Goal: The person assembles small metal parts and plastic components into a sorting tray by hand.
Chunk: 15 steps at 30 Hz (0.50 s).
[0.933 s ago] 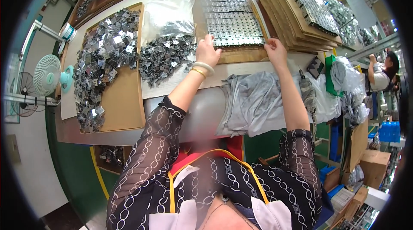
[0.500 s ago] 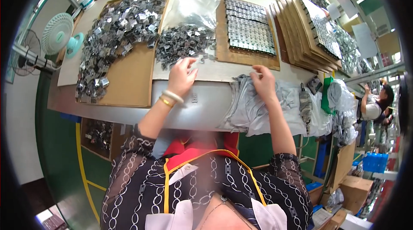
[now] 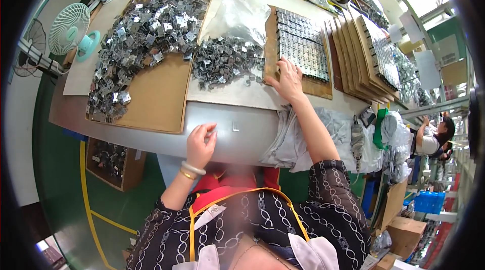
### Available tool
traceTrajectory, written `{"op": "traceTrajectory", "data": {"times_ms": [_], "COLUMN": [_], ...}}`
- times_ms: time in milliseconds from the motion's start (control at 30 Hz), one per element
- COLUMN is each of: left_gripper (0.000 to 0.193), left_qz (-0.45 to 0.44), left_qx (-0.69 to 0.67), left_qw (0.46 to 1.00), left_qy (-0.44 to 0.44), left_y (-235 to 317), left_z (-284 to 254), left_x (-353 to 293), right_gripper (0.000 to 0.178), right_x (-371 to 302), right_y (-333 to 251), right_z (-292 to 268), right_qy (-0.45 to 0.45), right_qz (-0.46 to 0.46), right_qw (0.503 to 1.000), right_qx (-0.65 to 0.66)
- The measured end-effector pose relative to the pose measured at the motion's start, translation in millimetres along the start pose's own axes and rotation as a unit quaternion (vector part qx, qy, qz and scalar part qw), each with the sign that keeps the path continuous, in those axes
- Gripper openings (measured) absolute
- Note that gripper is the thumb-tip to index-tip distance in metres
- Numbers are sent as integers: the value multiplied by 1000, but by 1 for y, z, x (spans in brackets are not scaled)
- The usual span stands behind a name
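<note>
My right hand [image 3: 289,82] reaches over the near left corner of the block of small metal parts [image 3: 302,42] set in rows on a brown board [image 3: 318,88]. Its fingers are bent downward against the end of the rows, hiding whatever is between them. My left hand [image 3: 201,144], with bangles at its wrist, hovers above the front of the steel tabletop [image 3: 252,141]. Thumb and fingertips there are curled together; I cannot make out anything between them. A small metal piece [image 3: 235,127] lies on the steel just right of that hand.
Loose metal pieces fill a cardboard tray [image 3: 156,106] at left. Another heap of pieces [image 3: 227,60] lies beside a clear plastic bag [image 3: 240,15]. Grey cloth [image 3: 290,141], a power screwdriver [image 3: 357,138] and stacked boards [image 3: 348,63] are at right. A fan [image 3: 68,28] stands at far left.
My right hand has moved from above the grey cloth, left and away from me, to the rows of parts. My left hand has drawn back toward me from near the heap.
</note>
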<state>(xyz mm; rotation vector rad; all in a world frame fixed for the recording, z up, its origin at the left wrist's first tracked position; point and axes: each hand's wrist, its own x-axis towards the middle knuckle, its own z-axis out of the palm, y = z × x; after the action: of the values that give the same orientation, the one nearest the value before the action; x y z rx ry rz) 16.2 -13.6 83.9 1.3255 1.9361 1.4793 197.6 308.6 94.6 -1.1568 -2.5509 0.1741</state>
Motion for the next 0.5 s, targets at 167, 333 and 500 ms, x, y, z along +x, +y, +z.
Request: {"op": "traceTrajectory", "data": {"times_ms": [167,333,500], "left_gripper": [17,15,16], "left_qz": [-10,15,2], "left_qx": [-7,-4,-35], "left_qw": [1000,1000,999], "left_qy": [2,-9,0], "left_y": [-14,-29,-37], "left_z": [-1,7,7], "left_x": [-6,-5,-6], "right_gripper": [63,65,73], "right_x": [19,56,80], "right_y": [-3,7,14], "right_z": [-9,-4,11], "right_qy": [-16,0,31], "right_qz": [-11,-5,-37], "right_qw": [1000,1000,998], "right_qx": [1,-20,-47]}}
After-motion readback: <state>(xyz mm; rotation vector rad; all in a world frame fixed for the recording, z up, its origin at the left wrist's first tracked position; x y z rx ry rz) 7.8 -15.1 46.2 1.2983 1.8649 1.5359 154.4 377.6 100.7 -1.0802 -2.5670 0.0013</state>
